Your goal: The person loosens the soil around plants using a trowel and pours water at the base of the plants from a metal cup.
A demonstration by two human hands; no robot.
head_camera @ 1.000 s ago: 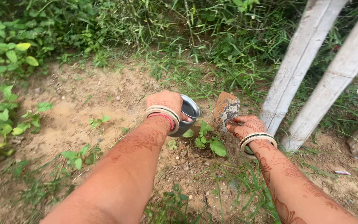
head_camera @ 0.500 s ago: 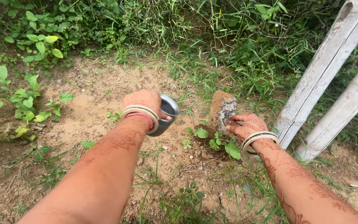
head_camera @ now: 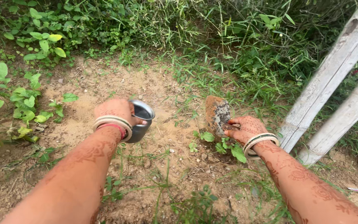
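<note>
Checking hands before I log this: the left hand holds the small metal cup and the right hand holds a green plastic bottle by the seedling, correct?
Not quite. The head view shows the right hand gripping a rusty, soil-caked trowel blade, not a bottle. The left hand does hold the metal cup, beside the seedling.

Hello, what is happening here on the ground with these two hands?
A person works over bare soil beside grass. The left hand holds a small metal cup above the ground. The right hand grips a soil-caked trowel blade, standing over a small green seedling. Two pale wooden posts lean at the right.
</note>
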